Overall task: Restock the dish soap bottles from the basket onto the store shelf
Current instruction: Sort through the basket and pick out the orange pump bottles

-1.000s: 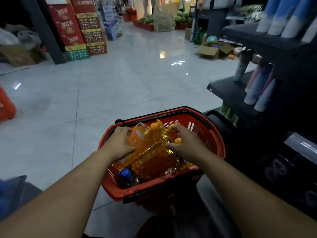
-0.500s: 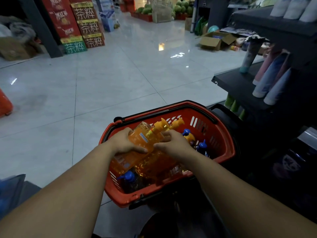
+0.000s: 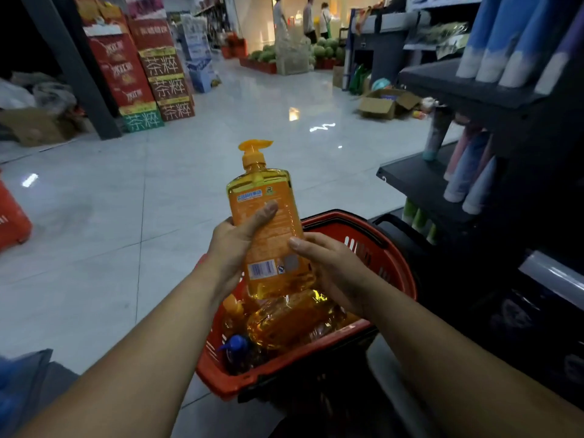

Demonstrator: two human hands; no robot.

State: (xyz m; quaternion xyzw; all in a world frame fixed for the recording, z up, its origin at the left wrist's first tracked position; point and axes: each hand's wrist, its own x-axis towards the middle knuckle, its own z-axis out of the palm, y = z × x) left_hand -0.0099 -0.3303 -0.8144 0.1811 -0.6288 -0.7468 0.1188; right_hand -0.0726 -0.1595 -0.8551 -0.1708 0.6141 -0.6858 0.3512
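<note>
Only 1 view is given, from head height, looking forward and down along both forearms. The hands (image 3: 284,260) sit close below the lens. Beyond them stretches the tiled floor (image 3: 126,200), with the dark shelf (image 3: 420,184) along the right edge.

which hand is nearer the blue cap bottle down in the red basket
Left. The left hand is above the blue-capped bottle in the red plastic basket; the right hand is farther right.

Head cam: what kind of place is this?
Most likely a supermarket or grocery shop aisle. Dark shelves of tube products stand on the right, stacked printed drink cartons on the left, a watermelon pile at the far end, and a red shopping basket of soap bottles sits below.
</note>
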